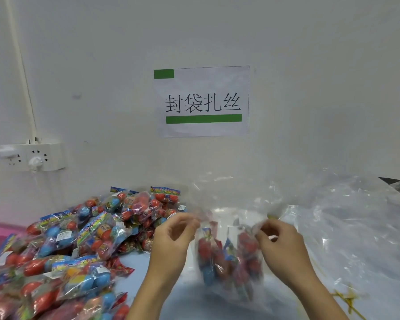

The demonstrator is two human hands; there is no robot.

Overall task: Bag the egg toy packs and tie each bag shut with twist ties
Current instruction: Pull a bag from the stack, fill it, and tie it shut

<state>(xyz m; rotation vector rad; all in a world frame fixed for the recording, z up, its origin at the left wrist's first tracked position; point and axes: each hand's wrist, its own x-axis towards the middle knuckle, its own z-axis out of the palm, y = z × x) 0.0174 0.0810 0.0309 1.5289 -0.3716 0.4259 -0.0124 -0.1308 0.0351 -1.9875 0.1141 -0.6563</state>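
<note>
— Where's the clear bag?
— Right of the heap of egg toy packs, lifted above the desk, several packs inside.
— And each grip?
— Left hand and right hand both pinch the bag's top edge, fingers curled.

Left hand and right hand: bare, no gloves, rings or watch. Both forearms uncovered; no sleeve in view.

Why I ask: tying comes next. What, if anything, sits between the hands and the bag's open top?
Nothing visible: the left hand and right hand each already pinch the clear bag at its top edge.
</note>
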